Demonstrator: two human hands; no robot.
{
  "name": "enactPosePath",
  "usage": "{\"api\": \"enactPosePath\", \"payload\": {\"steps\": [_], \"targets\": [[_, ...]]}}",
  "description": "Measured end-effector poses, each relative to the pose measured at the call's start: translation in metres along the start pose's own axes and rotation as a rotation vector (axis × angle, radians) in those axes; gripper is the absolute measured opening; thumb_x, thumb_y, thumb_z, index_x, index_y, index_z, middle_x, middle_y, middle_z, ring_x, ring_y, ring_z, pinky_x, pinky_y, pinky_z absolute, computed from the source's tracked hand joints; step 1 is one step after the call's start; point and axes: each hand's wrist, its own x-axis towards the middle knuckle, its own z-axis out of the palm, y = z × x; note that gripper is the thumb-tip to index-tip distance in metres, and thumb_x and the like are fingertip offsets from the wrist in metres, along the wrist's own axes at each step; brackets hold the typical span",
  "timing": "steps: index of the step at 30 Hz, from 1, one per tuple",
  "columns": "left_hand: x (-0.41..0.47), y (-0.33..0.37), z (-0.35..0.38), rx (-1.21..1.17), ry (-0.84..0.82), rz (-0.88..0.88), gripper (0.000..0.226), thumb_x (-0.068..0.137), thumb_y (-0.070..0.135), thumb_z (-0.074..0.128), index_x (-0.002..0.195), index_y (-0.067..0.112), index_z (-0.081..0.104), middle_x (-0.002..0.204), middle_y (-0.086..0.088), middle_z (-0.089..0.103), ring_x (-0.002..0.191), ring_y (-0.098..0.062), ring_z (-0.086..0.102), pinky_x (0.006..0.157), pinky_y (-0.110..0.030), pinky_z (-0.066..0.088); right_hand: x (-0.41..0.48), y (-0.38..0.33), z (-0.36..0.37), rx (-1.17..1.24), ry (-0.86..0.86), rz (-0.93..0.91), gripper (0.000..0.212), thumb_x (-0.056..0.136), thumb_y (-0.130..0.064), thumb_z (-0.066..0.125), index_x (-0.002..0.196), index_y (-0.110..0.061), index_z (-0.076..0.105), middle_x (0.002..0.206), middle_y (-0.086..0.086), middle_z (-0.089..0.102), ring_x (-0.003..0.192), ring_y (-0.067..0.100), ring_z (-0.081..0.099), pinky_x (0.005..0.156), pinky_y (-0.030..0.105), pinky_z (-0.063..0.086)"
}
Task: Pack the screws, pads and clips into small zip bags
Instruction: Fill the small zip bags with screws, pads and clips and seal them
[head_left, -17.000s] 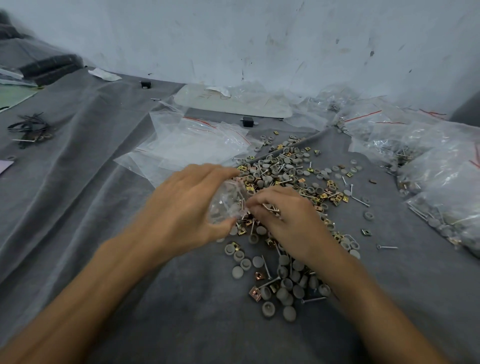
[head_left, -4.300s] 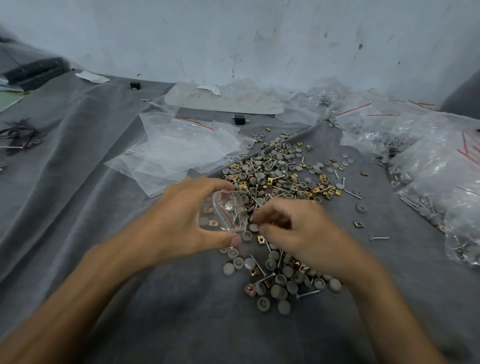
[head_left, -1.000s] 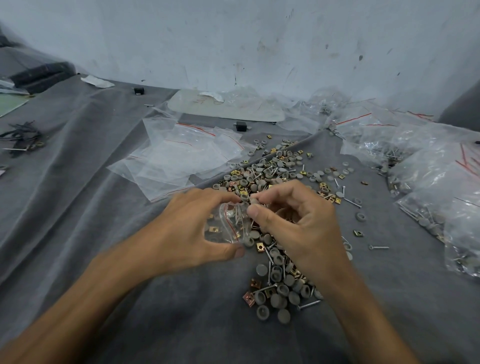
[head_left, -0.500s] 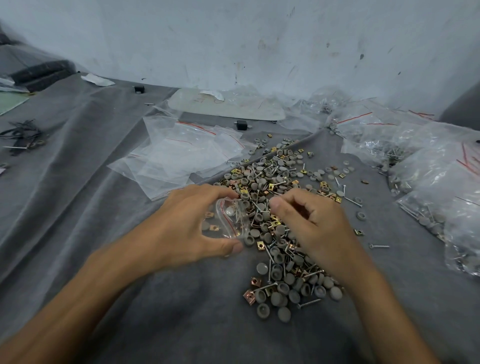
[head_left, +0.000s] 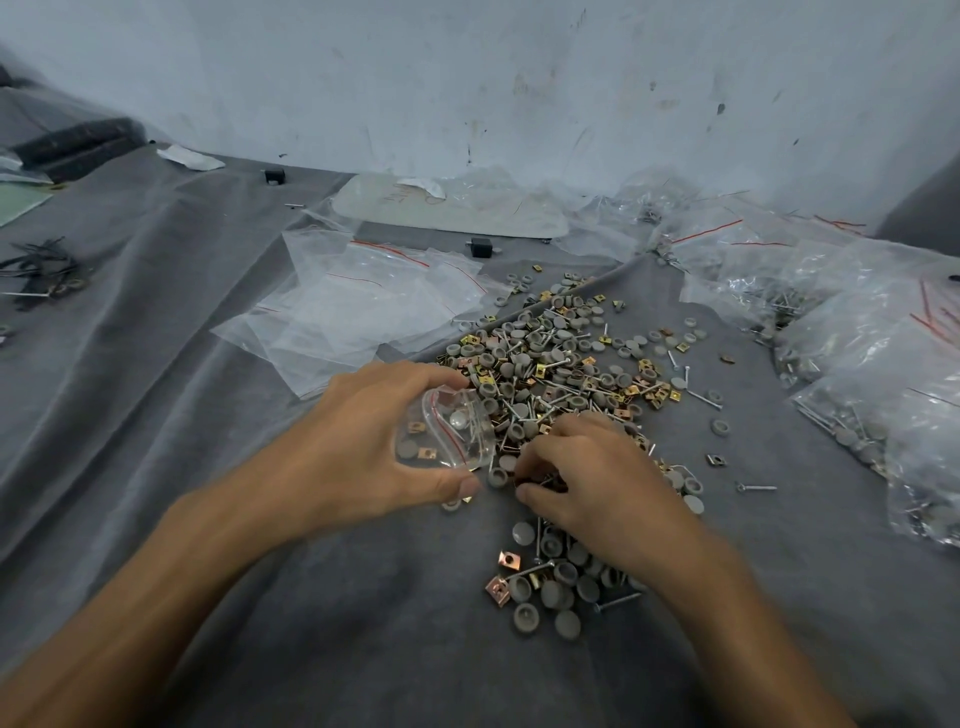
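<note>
Currently: your left hand (head_left: 363, 447) grips zip bag (head_left: 447, 434), mouth agape beside pile (head_left: 561, 364) for loading; right hand (head_left: 597, 480) curled, catch unclear.

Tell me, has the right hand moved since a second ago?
Yes. The right hand dropped from the small clear zip bag onto the pile of grey pads.

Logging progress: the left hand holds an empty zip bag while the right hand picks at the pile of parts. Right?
No: the zip bag is not empty. The head view shows grey pads and gold clips inside it. Otherwise yes: the left hand holds it while the right hand picks at the pile of parts.
</note>
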Motion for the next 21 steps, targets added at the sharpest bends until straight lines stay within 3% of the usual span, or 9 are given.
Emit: {"api": "enactPosePath", "payload": {"steps": [6, 9, 12, 16, 18, 21], "targets": [[0.001, -0.002, 0.002, 0.025, -0.016, -0.005, 0.087, 0.065, 0.079, 0.067, 0.142, 0.048, 0.041, 0.132, 0.034, 0.041, 0.13, 0.004, 0.034, 0.11, -0.03, 0.032, -0.001, -0.001, 0.001, -0.051, -0.044, -0.02, 0.025, 0.095, -0.049, 0.062, 0.116, -0.037, 0.065, 0.099, -0.015, 0.041, 0.107, 0.013, 0.038, 0.088, 0.033, 0.037], [0.001, -0.002, 0.002, 0.033, -0.024, -0.008, 0.088, 0.065, 0.08, 0.067, 0.142, 0.05, 0.038, 0.136, 0.033, 0.041, 0.131, 0.003, 0.034, 0.109, -0.03, 0.032, 0.0, 0.002, 0.0, 0.005, -0.044, -0.022, 0.015, 0.093, -0.046, 0.066, 0.103, -0.037, 0.06, 0.097, -0.02, 0.044, 0.103, 0.009, 0.039, 0.085, 0.031, 0.037], [0.001, -0.001, 0.003, 0.04, -0.009, -0.007, 0.085, 0.066, 0.076, 0.071, 0.141, 0.049, 0.04, 0.14, 0.027, 0.045, 0.132, 0.001, 0.034, 0.111, -0.032, 0.033, 0.001, 0.005, -0.001, 0.162, 0.045, -0.024, 0.014, 0.091, -0.044, 0.069, 0.092, -0.036, 0.057, 0.094, -0.02, 0.05, 0.096, 0.001, 0.045, 0.081, 0.026, 0.041], [0.001, 0.001, 0.005, 0.054, 0.01, 0.02, 0.082, 0.07, 0.072, 0.075, 0.14, 0.047, 0.043, 0.138, 0.026, 0.046, 0.128, 0.004, 0.034, 0.108, -0.028, 0.029, -0.001, -0.002, -0.004, 0.581, 0.386, -0.054, 0.008, 0.092, -0.034, 0.072, 0.09, -0.033, 0.064, 0.084, -0.012, 0.061, 0.077, 0.006, 0.057, 0.066, 0.016, 0.042], [0.001, 0.001, 0.006, 0.063, 0.016, 0.032, 0.082, 0.07, 0.072, 0.074, 0.14, 0.045, 0.044, 0.137, 0.025, 0.048, 0.125, 0.005, 0.034, 0.106, -0.026, 0.028, -0.002, -0.011, -0.005, 0.762, 0.395, -0.098, 0.004, 0.091, -0.03, 0.073, 0.091, -0.032, 0.069, 0.081, -0.011, 0.065, 0.071, 0.006, 0.06, 0.063, 0.015, 0.044], [0.001, 0.002, 0.005, 0.062, 0.012, 0.034, 0.081, 0.069, 0.072, 0.073, 0.141, 0.045, 0.044, 0.138, 0.024, 0.048, 0.124, 0.006, 0.034, 0.105, -0.025, 0.028, -0.003, -0.019, -0.005, 0.745, 0.3, -0.166, 0.012, 0.093, -0.024, 0.072, 0.1, -0.034, 0.076, 0.093, -0.015, 0.069, 0.086, 0.006, 0.068, 0.072, 0.011, 0.048]]}}
